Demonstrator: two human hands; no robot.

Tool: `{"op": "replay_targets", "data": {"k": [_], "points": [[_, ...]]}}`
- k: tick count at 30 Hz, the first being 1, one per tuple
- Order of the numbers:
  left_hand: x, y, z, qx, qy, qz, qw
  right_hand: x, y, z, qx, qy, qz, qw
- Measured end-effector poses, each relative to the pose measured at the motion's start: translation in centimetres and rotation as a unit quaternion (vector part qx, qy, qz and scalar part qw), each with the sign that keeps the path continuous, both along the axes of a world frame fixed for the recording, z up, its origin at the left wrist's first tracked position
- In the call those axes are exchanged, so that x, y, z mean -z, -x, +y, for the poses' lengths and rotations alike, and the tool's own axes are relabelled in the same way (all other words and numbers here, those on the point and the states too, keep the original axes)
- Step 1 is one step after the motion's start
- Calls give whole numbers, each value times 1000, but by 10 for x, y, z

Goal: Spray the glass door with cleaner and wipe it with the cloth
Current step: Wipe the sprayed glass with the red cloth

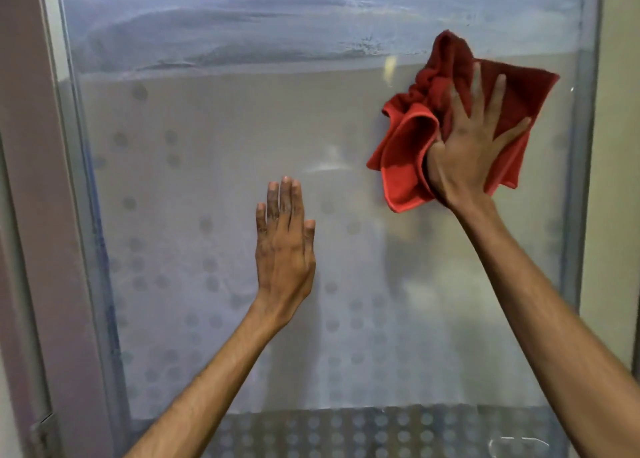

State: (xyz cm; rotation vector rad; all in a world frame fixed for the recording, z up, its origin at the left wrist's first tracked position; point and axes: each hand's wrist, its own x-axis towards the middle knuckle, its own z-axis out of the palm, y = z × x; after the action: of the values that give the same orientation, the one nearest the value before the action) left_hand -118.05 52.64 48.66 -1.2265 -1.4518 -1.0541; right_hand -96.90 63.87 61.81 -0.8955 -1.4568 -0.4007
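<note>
Two hands on glass door (214,187): right hand (464,153), fingers spread, presses red cloth (408,146) upper right; left hand (284,250) flat, empty, centre.

I see the big frosted glass door (207,180) right in front of me, filling most of the view. My right hand (467,149) is up high on the right side, pressing the crumpled red cloth (408,139) flat against the glass. The cloth sits between that hand and the door. My left hand (284,246) lies flat on the glass, lower down and near the middle, well apart from the cloth. The grey metal door frame (585,146) runs just beside the cloth on the right.
</note>
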Motion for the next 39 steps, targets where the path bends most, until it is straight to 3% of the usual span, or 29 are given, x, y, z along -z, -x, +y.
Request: {"op": "replay_targets", "data": {"k": [3, 7, 12, 16, 26, 32, 39], "points": [[1, 4, -3, 30, 6, -6, 1000, -1, 35, -16, -15, -83, -74, 994], [6, 3, -5, 25, 5, -28, 999, 52, 48, -14, -29, -192, -191, 962], [24, -5, 4, -29, -8, -43, 999, 150, 7, 3, -47, -185, -239, 952], [25, -21, 15, -39, -17, -36, 998, 166, -41, 24, -54, -187, -270, 943], [0, -85, 51, -24, -26, -32, 999, 125, -115, 66, -17, -139, -155, 978], [-22, -104, 64, -15, -36, -12, 999, 68, -111, 71, -17, -100, -58, 993], [-37, -98, 59, -1, -14, 18, 1000, 8, -97, 63, 3, -60, -9, 998]]}}
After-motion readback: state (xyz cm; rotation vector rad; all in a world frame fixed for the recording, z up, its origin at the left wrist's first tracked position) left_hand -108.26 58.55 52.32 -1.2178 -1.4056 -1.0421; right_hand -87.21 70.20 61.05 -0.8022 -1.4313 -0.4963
